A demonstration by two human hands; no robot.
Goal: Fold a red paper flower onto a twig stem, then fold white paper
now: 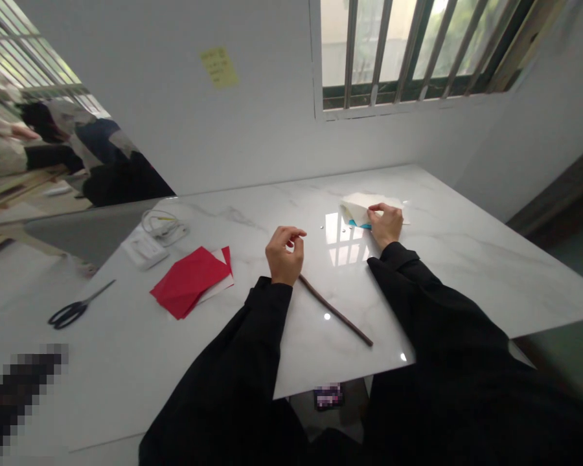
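Black sleeves [218, 362] come nearest the camera, one on either side of a thin brown stick [337, 313] lying on the white marbled surface [466, 246]. By the stick's far end is the left hand [285, 254], fingers curled narrow toward the thumb; whether they close on anything I cannot tell. Beyond the stick to the right, the right hand [387, 225] is at cream paper [359, 204], fingers bent, grip unclear. Left of the stick lie red sheets [189, 278], then a white box [144, 250] and scissors [70, 314].
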